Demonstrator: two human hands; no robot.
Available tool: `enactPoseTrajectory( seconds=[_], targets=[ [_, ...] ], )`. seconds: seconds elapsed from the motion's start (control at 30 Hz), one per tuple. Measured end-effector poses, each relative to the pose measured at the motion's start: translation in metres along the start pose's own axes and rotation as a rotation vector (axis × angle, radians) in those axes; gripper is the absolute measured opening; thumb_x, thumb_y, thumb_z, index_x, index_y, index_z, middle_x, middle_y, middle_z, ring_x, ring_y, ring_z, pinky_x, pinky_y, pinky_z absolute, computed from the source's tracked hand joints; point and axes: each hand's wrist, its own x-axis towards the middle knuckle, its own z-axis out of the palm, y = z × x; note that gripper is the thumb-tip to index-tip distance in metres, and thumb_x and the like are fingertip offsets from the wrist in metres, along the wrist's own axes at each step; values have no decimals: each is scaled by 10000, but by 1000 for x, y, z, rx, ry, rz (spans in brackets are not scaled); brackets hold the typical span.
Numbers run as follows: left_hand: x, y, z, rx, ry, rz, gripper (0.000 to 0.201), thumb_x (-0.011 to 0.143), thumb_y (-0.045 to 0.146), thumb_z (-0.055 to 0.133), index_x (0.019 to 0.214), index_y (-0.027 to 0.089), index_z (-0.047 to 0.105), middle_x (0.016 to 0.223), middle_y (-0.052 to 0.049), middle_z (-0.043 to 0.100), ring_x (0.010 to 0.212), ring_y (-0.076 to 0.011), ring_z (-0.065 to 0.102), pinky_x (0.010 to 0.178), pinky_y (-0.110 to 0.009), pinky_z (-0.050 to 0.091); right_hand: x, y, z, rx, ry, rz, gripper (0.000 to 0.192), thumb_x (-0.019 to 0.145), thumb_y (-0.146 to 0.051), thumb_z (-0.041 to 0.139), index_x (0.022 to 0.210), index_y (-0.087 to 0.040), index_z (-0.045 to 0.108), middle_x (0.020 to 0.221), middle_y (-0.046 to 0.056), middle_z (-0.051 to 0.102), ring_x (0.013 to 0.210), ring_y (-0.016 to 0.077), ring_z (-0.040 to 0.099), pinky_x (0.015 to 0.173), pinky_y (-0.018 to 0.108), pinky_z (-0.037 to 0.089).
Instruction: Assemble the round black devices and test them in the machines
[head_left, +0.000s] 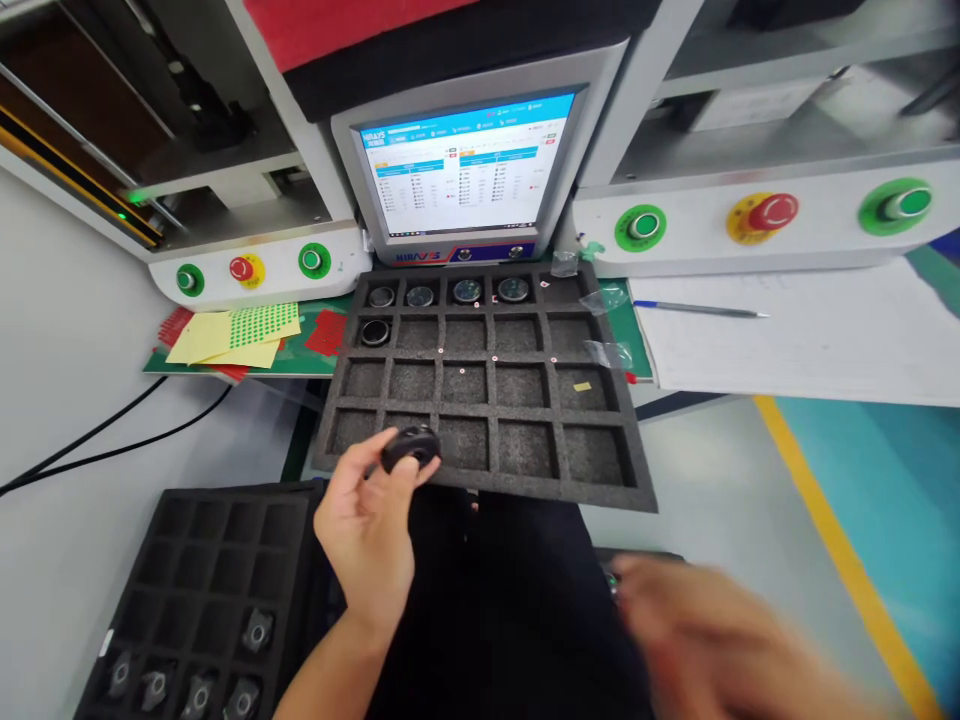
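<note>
Held part: small round black part, pinched at the fingertips of the left hand, raised just above the near edge of the foam tray.

Direction from hands: right at the left fingertips; up and to the left of the right hand, well apart from it.

Long axis: none to speak of (round, disc-like); broad face turned roughly toward the camera, slightly tilted.

Nearer hand: left, already closed on the part; right far off at the lower right.

Left hand pose: palm turned inward, thumb on the left of the part, fingers curled over its top and right, forearm rising from the bottom edge of view.

Right hand pose: blurred, low and right over the dark lap; grip cannot be told, nor whether anything sits in it.

Nearest tray cells: bottom row, second cell from left, directly behind the part; empty, like most cells.

Filled cells: four round parts along the far row, one more at the left of the second row.

Second tray: another foam tray at lower left, below and left of the left hand, with several darker pieces in its near cells.

Beyond: monitor behind the main tray, green and red buttons either side, yellow sticker sheets left, pen on paper right.
</note>
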Motion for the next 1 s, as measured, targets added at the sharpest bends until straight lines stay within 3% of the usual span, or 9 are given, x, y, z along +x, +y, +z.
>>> enactPoseTrajectory(
  seconds=[0.03, 0.1, 0.17, 0.3, 0.43, 0.53, 0.63, 0.77, 1.0],
  targets=[
    [6, -3, 1, -68, 24, -88, 135, 822, 191, 765, 945, 187, 709, 839, 19, 744, 809, -151, 766, 719, -241, 662, 14, 14, -4, -80, 85, 114, 161, 805, -121, 700, 798, -263, 624, 765, -2, 697, 726, 193, 715, 747, 361, 642],
    [12, -8, 3, -177, -41, -270, 200, 814, 266, 787, 945, 186, 659, 885, -4, 768, 892, -189, 769, 741, -258, 657, 47, 53, -9, -73, 516, 184, 364, 599, -199, 854, 837, -238, 581, 781, -3, 653, 736, 200, 697, 828, 400, 609],
    [13, -12, 5, -242, -168, -467, 248, 825, 316, 779, 946, 190, 604, 966, -41, 784, 957, -214, 761, 787, -274, 645, 81, 96, -9, -33, 490, 264, 509, 548, -282, 854, 942, -230, 536, 883, 29, 660, 819, 211, 701, 865, 419, 575],
    [10, -17, 9, -242, -435, -719, 299, 853, 389, 740, 986, 160, 600, 1045, -123, 774, 779, -182, 768, 695, -241, 620, 123, 147, -4, 18, 426, 402, 592, 476, -250, 843, 960, -210, 505, 829, 19, 641, 608, 163, 654, 618, 340, 553],
    [11, -16, 9, -181, -558, -731, 390, 863, 474, 696, 996, 110, 646, 1031, -180, 763, 439, -67, 587, 429, -179, 459, 122, 109, -5, 76, 417, 401, 485, 525, -201, 849, 915, -212, 562, 833, -5, 639, 592, 103, 605, 613, 294, 517],
    [8, -14, 9, -240, -527, -702, 376, 850, 455, 715, 984, 111, 646, 1012, -180, 764, 507, -85, 604, 491, -200, 482, 97, 55, -11, 216, 396, 257, 402, 624, -116, 835, 949, -254, 641, 945, 16, 649, 870, 151, 663, 724, 284, 547],
    [-1, -8, 9, -310, -570, -699, 371, 838, 448, 728, 955, 108, 638, 1014, -184, 758, 571, -106, 626, 534, -216, 493, 61, 18, -10, 383, 172, 243, 483, 624, -58, 852, 1027, -275, 699, 964, 56, 659, 793, 172, 679, 650, 278, 594],
    [-18, 4, 5, -337, -647, -671, 397, 840, 482, 715, 943, 113, 608, 945, -149, 748, 545, -99, 606, 529, -221, 481, 20, 0, 10, 539, -72, 364, 482, 698, -134, 849, 1114, -306, 679, 1054, 42, 649, 650, 122, 673, 715, 306, 643],
    [-36, 14, -8, -322, -519, -626, 426, 807, 506, 742, 912, 171, 501, 783, -7, 654, 624, -116, 638, 594, -221, 491, -12, -18, 28, 555, 21, 332, 479, 771, -89, 780, 1169, -315, 639, 1126, 30, 612, 720, 94, 676, 681, 229, 616]
  ],
)
